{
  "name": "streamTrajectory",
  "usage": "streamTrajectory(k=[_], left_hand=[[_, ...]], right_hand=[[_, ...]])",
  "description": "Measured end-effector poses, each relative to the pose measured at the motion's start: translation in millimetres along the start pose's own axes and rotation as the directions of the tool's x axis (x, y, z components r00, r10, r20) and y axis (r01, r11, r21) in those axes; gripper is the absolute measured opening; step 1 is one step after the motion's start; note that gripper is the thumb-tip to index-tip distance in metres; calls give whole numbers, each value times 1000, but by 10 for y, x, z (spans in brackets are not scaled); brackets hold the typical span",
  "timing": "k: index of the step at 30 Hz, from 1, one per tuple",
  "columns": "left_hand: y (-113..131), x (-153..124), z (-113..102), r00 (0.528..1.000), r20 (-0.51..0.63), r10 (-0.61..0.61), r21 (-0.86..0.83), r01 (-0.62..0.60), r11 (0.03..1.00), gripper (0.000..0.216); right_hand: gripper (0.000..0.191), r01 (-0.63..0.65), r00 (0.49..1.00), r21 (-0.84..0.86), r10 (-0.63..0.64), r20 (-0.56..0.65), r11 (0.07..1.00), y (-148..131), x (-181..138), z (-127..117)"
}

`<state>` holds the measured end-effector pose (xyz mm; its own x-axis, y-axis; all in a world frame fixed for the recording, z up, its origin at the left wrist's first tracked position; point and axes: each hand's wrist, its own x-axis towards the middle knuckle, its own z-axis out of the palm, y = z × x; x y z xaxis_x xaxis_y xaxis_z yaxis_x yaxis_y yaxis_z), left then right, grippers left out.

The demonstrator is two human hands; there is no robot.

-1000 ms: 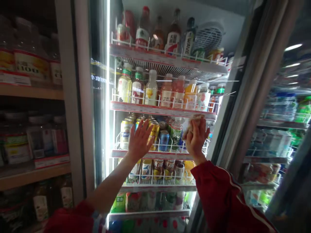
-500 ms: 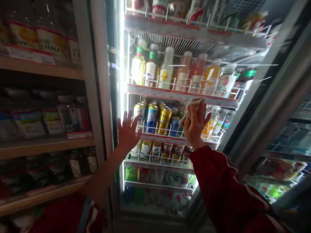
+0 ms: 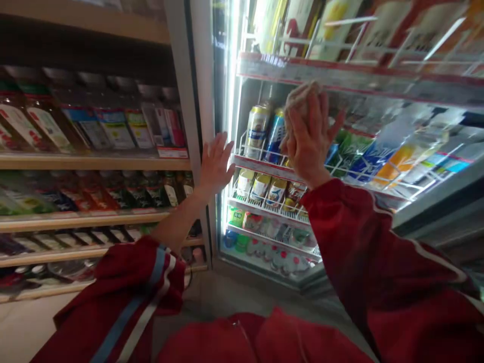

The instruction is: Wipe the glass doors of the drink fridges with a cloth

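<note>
A glass-fronted drinks fridge (image 3: 260,275) stands before me with its light on. My right hand (image 3: 312,136) presses a crumpled beige cloth (image 3: 302,96) against the glass, in front of the can shelf. The palm covers part of the cloth, and the fingers are bent around it. At the left edge of the fridge door my left hand (image 3: 216,164) rests with its fingers spread, holding nothing. Behind the glass I see a gold-topped can (image 3: 257,123) and a blue can (image 3: 275,136), partly hidden by my right hand.
Wooden shelves (image 3: 94,162) with several rows of bottles stand to the left. Upright bottles (image 3: 336,25) fill the fridge shelf above, and bottles lie slanted (image 3: 401,161) on the right. Pale floor (image 3: 26,322) shows at the lower left.
My view has tilted down and moved closer to the lower shelves. The cloth in my right hand has shifted left across the glass, now before the blue can. My left hand stays spread.
</note>
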<state>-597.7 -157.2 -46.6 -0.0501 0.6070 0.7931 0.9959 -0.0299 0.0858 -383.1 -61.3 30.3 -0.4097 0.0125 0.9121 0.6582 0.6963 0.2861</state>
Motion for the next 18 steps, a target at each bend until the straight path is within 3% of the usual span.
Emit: streamTrajectory(k=[4, 8, 12, 18], left_hand=[[-124, -139, -52, 998, 55, -40, 4, 40, 999, 52], [-253, -353, -103, 992, 110, -59, 28, 57, 998, 49], [-372, -566, -175, 985, 139, -99, 84, 88, 993, 50], [-385, -831, -245, 972, 157, -174, 132, 154, 979, 52]], right_hand=[[42, 70, 986, 131, -88, 138, 989, -227, 26, 143], [46, 164, 898, 358, -289, 331, 919, -701, -277, 371], [47, 181, 841, 460, -379, 385, 869, -933, -411, 494], [46, 158, 904, 402, -296, 309, 902, -925, -276, 569]])
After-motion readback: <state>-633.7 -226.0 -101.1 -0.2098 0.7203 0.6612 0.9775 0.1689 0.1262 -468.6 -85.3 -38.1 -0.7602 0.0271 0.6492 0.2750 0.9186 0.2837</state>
